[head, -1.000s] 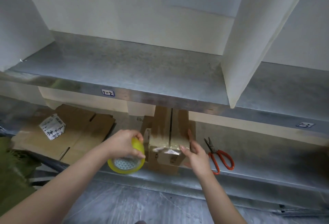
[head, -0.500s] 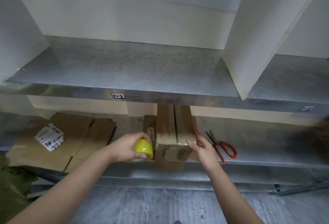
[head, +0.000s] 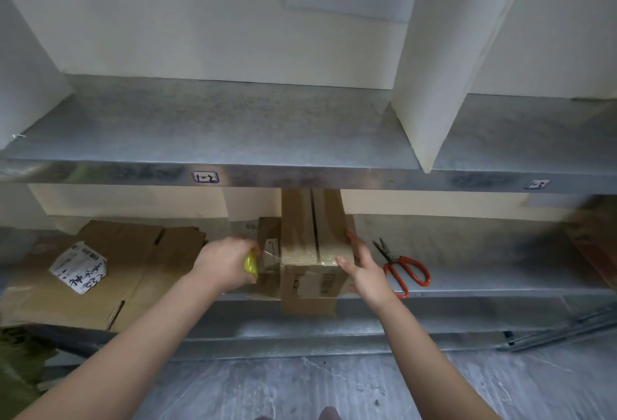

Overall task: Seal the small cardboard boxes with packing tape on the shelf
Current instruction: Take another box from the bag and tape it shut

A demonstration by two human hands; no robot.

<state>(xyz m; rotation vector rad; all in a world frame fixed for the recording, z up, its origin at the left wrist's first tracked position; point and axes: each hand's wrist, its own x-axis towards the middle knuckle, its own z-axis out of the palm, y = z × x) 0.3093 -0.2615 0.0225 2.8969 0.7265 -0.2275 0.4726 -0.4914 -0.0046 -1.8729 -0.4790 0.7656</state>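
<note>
Since a second ago my left hand (head: 223,262) has carried the yellow tape roll (head: 251,264) up from below the front of the cardboard box (head: 314,246) to its left side, and my right hand (head: 364,269) has slid further along the right side.

From the head camera, my left hand's fingers are curled round the roll, which shows only as a yellow sliver past my knuckles. A strip of clear tape (head: 272,254) runs taut from the roll to the box's near top edge, where a shiny band already lies across the lid. My right hand lies flat against the box's right side, fingers straight and pointing away from me, thumb on the near top corner.

The box stands on the lower shelf (head: 500,252), its near end at the front lip, with a dark seam running down the middle of its lid. A second box (head: 268,229) sits just beside it on the left. Right of my right hand, red-handled scissors (head: 405,269) lie on the shelf. Well to the left lies flattened cardboard (head: 133,266) with a white packet (head: 80,266) on it. The upper shelf (head: 233,126) carries a label (head: 205,177) reading 1-2 and a white divider (head: 434,69).
</note>
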